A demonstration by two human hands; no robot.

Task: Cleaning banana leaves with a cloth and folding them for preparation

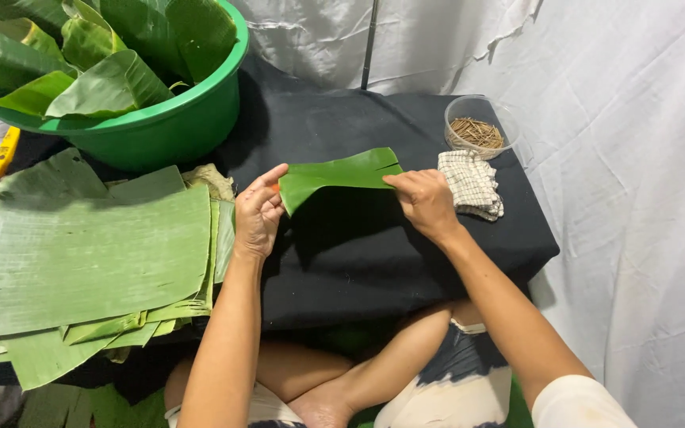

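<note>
Both hands grip one banana leaf strip (341, 174) above the black table (374, 246): left hand (258, 214) pinches its left end, right hand (424, 200) its right. It appears only partly folded; a flat leaf stack (89, 261) lies untouched beside it.

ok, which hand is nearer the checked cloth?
Right. The right hand holds the leaf strip right beside the cloth; the left hand grips the strip's far end.
</note>
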